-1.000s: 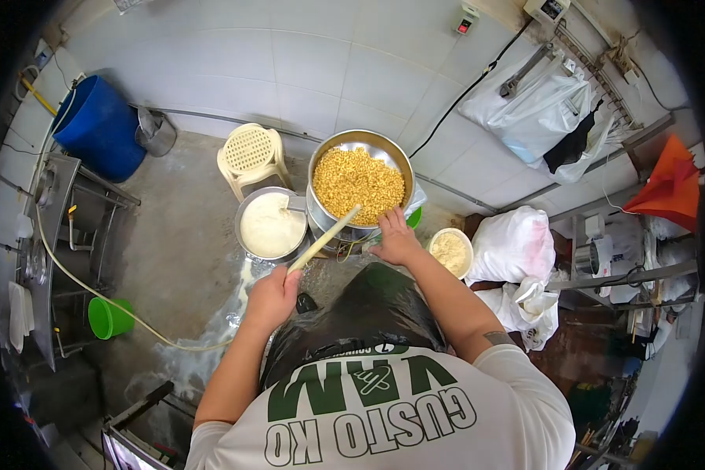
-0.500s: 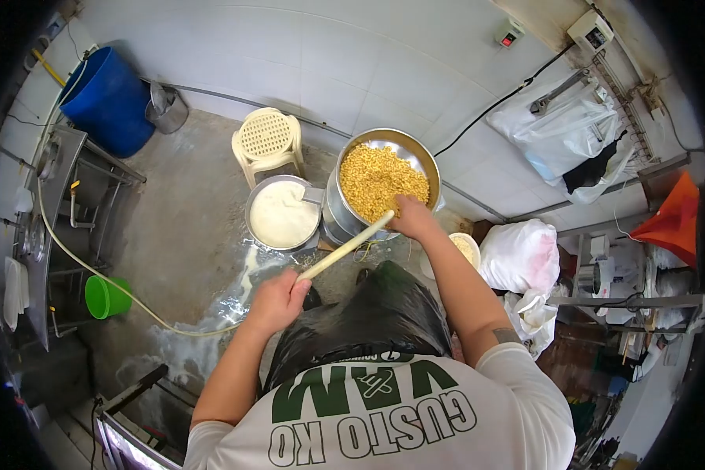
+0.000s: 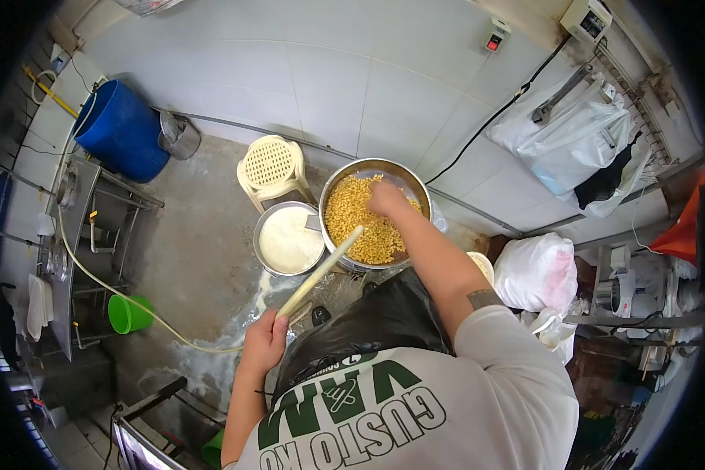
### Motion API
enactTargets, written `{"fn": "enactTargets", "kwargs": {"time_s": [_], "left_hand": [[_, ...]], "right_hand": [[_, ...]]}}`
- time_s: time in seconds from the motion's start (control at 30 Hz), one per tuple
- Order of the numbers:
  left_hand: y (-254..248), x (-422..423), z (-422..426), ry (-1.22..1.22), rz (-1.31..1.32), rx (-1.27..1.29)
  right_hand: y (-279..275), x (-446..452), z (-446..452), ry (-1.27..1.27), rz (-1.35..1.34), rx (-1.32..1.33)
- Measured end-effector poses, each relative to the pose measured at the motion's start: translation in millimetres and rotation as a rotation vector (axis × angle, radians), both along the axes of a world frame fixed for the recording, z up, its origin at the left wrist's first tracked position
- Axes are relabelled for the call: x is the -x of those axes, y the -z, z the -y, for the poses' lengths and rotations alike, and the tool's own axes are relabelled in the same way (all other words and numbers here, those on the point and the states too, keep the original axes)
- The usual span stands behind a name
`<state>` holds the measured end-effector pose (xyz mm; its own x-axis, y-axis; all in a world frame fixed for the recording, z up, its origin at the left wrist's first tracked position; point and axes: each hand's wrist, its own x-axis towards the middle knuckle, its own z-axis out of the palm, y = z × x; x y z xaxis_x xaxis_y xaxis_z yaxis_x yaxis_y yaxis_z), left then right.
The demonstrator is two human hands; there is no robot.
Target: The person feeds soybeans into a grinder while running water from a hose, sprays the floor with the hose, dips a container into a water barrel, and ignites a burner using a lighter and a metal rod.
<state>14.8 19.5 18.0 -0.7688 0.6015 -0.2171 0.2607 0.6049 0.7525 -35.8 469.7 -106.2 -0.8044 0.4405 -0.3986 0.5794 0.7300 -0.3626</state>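
Note:
My left hand [image 3: 265, 342] is closed around the lower end of a pale, smooth stick [image 3: 321, 270]. The stick slants up and to the right, its far tip over the near rim of a round steel hopper [image 3: 410, 174]. Yellow kernels or beans [image 3: 345, 210] lie in the hopper; I cannot tell which kind. My right hand [image 3: 385, 197] reaches into them near the far side, its fingers mostly hidden. Just left of the hopper stands a metal basin [image 3: 260, 244] of thick whitish stuff [image 3: 291, 236], under a short metal spout [image 3: 313, 222].
Behind the basin are stacked cream stools [image 3: 270, 163]. A blue barrel [image 3: 125, 133], a metal bucket [image 3: 182, 139] and a green bucket [image 3: 130, 313] stand at left. A hose [image 3: 125, 294] crosses the wet floor. White sacks [image 3: 534, 270] sit at right.
My right hand has moved from the hopper's near edge, by the stick's tip, deeper into the kernels toward the far side. The stick has swung steeper, and my view has shifted.

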Motion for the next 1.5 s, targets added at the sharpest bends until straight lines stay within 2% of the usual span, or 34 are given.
{"fn": "enactTargets", "kwargs": {"time_s": [0.1, 0.2, 0.27, 0.3, 0.37, 0.4, 0.47, 0.5, 0.57, 0.6, 0.7, 0.77, 0.83, 0.87, 0.93, 0.97, 1.03, 1.07, 1.2, 1.27, 1.3, 1.37, 1.43, 1.5], "left_hand": [[-4.0, -3.8, -10.6, -0.045, -0.009, 0.004], [-6.0, -7.2, -19.5, -0.063, -0.03, 0.005], [-5.7, -9.1, -22.0, -0.068, -0.042, -0.001], [-4.7, -9.7, -21.9, -0.074, -0.04, -0.01], [-4.3, -10.1, -20.3, -0.082, -0.037, -0.016], [-4.0, -10.1, -19.4, -0.086, -0.042, -0.013], [-6.1, -12.4, -17.6, -0.101, -0.043, -0.007], [-9.9, -11.9, -19.3, -0.097, -0.012, 0.004], [-11.6, -11.7, -18.8, -0.109, 0.018, 0.015], [-8.4, -10.9, -18.7, -0.082, 0.025, 0.015], [-6.5, -7.9, -20.2, -0.028, 0.037, 0.006], [-6.2, -5.3, -18.7, 0.011, 0.038, -0.003], [-4.9, -0.4, -16.3, 0.058, 0.066, 0.015], [-5.8, 1.1, -16.0, 0.07, 0.065, 0.01], [-9.3, 3.8, -13.3, 0.059, 0.063, 0.026], [-9.5, 4.8, -10.9, 0.068, 0.065, 0.024], [-8.1, 6.6, -7.1, 0.066, 0.07, 0.023], [-6.5, 7.3, -5.6, 0.076, 0.074, 0.019], [2.3, 14.8, -3.7, 0.18, 0.063, 0.009], [6.7, 19.9, -8.8, 0.249, 0.075, 0.008], [8.5, 22.0, -13.9, 0.273, 0.048, -0.016], [11.7, 29.7, -23.0, 0.331, 0.025, -0.049], [14.7, 39.5, -32.0, 0.35, -0.033, -0.074], [14.3, 50.5, -38.1, 0.387, -0.056, -0.052]], "right_hand": [[-6.3, 13.1, 10.5, -0.064, -0.058, -0.057], [-18.2, 4.9, 53.2, -0.16, 0.008, -0.118], [-26.4, -8.8, 72.9, -0.366, 0.075, -0.22], [-24.3, -8.6, 69.4, -0.369, 0.075, -0.219], [-14.7, -11.0, 55.4, -0.579, 0.367, -0.072], [-7.3, -9.1, 39.4, -0.585, 0.367, -0.073], [2.3, -9.0, 4.0, -0.392, 0.354, 0.053], [-0.2, -19.4, -2.3, -0.402, 0.356, 0.053], [-11.7, -39.2, 0.0, -0.203, 0.151, -0.043], [-27.6, -41.7, 14.4, -0.255, 0.234, -0.101], [-17.4, -34.4, 43.7, -0.405, 0.32, -0.131], [25.7, -28.2, 39.6, -0.427, 0.257, -0.16], [40.2, -23.5, 32.7, -0.143, 0.061, 0.058], [39.7, -21.9, 27.0, -0.131, 0.06, 0.053], [29.3, -21.4, 23.5, 0.124, -0.142, 0.293], [25.7, -28.3, 25.7, 0.133, -0.141, 0.289], [17.2, -49.0, 30.9, -0.012, -0.571, 0.221], [14.3, -61.1, 36.9, -0.042, -0.643, 0.144], [3.8, -103.2, 54.1, 0.03, -0.501, 0.054], [-23.2, -127.2, 74.9, -0.005, -0.263, -0.025], [-17.6, -137.9, 83.4, 0.026, -0.258, -0.035], [3.0, -159.0, 93.9, 0.211, -0.49, -0.093], [-14.9, -168.9, 94.5, 0.204, -0.491, -0.09], [-43.7, -169.2, 97.7, 0.136, -0.354, -0.101]]}}
